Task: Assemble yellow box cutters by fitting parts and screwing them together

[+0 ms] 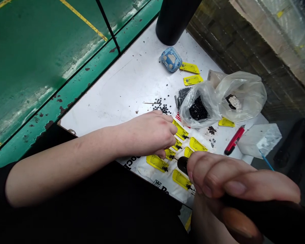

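Observation:
Several yellow plastic pieces with small black parts at their ends lie in rows on the white board; one yellow piece (156, 162) is nearest the front edge. My left hand (155, 134) rests over them with curled fingers, its fingertips at a yellow piece (169, 154). My right hand (223, 179) is closed around a black screwdriver-like tool (183, 164). The tool's thin tip reaches the black part on that same piece, beside my left fingers. Small black beads or rings (161, 105) are scattered just beyond my left hand.
Two clear plastic bags, one with black bits (198, 110) and one with a pale item (234, 102), stand to the right. A red cutter (234, 140), blue case (171, 59), dark cylinder (174, 20) and loose yellow pieces (193, 80) are around. Green surface (40, 44) at left.

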Tool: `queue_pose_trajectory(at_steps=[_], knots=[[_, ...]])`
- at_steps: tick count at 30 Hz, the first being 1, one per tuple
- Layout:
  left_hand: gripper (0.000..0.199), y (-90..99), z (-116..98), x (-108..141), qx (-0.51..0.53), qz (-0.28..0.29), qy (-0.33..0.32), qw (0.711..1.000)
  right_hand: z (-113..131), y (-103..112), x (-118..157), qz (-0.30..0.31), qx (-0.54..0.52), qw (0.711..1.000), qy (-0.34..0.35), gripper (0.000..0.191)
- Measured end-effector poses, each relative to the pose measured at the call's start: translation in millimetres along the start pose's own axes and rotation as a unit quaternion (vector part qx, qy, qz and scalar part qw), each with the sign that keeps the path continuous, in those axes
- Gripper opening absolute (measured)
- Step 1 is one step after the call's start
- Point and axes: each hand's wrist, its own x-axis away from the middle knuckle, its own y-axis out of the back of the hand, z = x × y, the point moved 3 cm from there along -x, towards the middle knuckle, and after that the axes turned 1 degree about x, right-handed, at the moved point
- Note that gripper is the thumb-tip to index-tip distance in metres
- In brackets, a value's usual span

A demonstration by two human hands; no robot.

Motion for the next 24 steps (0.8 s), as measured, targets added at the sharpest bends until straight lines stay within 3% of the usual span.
queue_pose_trajectory(at_steps=[6,13,18,24], knots=[[0.028,-0.6,0.0,-0.2,0.001,-0.004,-0.002,1.000,0.6,0.0,5.9,-0.027,0.013,0.999,-0.013,0.030],[0.028,-1.7,-0.2,-0.1,-0.013,0.007,0.003,1.000,-1.9,2.8,13.6,-0.015,0.012,1.000,-0.004,0.030],[0.032,-1.7,-0.9,-0.9,-0.014,0.030,0.012,0.999,0.6,5.5,22.2,-0.041,0.068,0.996,0.028,0.044],[0.030,-2.6,0.2,-0.1,-0.015,0.017,0.002,1.000,1.0,11.8,11.8,0.074,0.052,0.996,0.029,0.038]])
